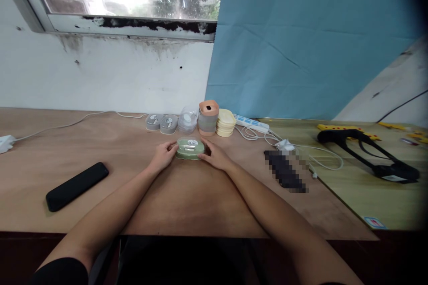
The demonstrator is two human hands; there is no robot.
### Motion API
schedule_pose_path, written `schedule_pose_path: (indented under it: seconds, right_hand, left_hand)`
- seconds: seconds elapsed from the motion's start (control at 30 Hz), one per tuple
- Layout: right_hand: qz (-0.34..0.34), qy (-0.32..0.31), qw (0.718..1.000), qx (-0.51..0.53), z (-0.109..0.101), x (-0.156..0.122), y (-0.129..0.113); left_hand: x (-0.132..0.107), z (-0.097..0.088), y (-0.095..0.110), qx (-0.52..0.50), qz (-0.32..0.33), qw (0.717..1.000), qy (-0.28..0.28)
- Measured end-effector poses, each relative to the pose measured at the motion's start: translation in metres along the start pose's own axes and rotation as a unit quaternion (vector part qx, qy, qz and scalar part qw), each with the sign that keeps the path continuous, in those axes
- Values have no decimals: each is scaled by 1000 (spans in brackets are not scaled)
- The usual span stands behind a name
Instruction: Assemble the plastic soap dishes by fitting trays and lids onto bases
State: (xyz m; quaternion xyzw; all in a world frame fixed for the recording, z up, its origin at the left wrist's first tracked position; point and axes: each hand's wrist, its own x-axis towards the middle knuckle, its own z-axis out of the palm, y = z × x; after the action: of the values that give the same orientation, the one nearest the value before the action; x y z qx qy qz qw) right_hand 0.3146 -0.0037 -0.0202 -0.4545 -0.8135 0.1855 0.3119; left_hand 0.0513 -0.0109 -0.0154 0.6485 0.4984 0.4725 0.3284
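Observation:
A green oval lidded box (190, 148) with a round white label on top rests on the brown table. My left hand (164, 154) grips its left end, thumb and fingers against the side. At the opposite end, my right hand (214, 155) is closed round the box too. Just behind it stand two small grey oval boxes (168, 124), a clear plastic container (188, 120), a stack of orange and grey containers (208, 118) and a stack of cream-coloured containers (226, 122).
A black phone (77, 186) lies at the left. Toward the right are a white power strip (251, 123) with cables, a pixelated dark object (285, 171) and a black frame-like object (371, 153). A white plug (6, 143) sits at the far left; the wall is behind.

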Motion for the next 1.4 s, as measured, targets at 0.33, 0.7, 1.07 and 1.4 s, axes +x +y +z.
schedule_pose_path:
  seconds: [0.33, 0.7, 1.07, 1.4]
  right_hand:
    - [2, -17, 1000, -12, -2, -1, -4]
    - [2, -22, 999, -24, -1, -1, -3]
    - [-12, -24, 999, -32, -1, -1, -2]
    - [-26, -30, 998, -47, 0, 1, -1]
  left_hand:
    - [-3, -2, 7, 30, 13, 999, 30]
    - [-3, -2, 6, 40, 0, 999, 24]
    - [-2, -2, 0, 79, -1, 997, -3]
    - [-2, -3, 5, 142, -3, 990, -11]
